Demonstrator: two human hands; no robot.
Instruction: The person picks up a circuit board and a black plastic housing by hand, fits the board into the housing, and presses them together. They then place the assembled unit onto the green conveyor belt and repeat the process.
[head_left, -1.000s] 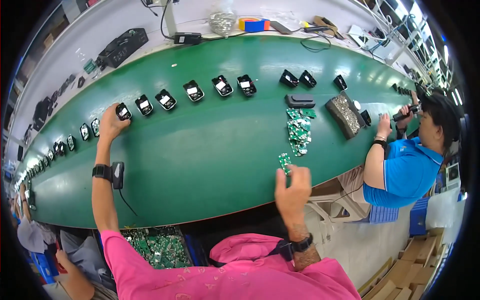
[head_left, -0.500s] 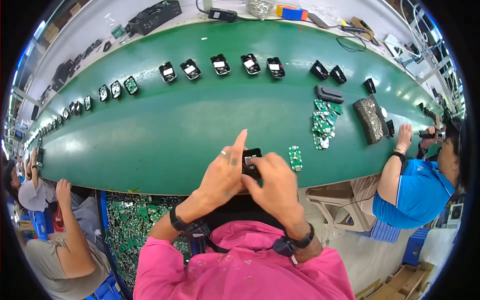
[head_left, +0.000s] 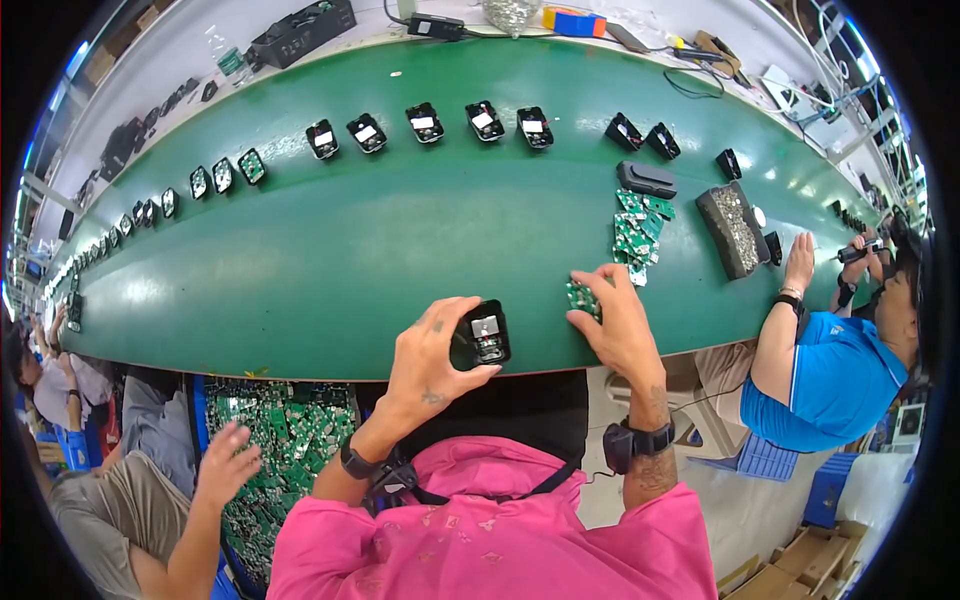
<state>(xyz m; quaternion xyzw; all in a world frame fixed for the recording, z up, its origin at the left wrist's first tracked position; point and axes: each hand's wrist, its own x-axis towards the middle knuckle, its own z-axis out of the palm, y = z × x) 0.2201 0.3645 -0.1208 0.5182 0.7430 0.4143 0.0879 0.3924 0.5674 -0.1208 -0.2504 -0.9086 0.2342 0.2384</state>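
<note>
My left hand [head_left: 432, 358] grips a small black plastic housing [head_left: 490, 335] by its left side, at the table's near edge. The housing's open side faces up, and a silvery rectangular part and some fittings show inside it. To the right, my right hand [head_left: 622, 325] has its thumb and fingers closed around a green circuit board [head_left: 581, 299]. Part of that board is covered by the fingers. Just beyond it lies a pile of similar green boards [head_left: 637, 232].
Several open black housings [head_left: 424, 123] stand in a row across the far side. A dark tray of small metal parts [head_left: 733, 232] and a dark grey case [head_left: 647, 180] lie right. Co-workers sit on both sides. A bin of circuit boards [head_left: 285, 430] stands below the table's edge.
My right hand has left the housing and moved right onto the circuit board. My left hand keeps the housing, its raised finger now lowered. The left co-worker's hand has dropped toward the bin.
</note>
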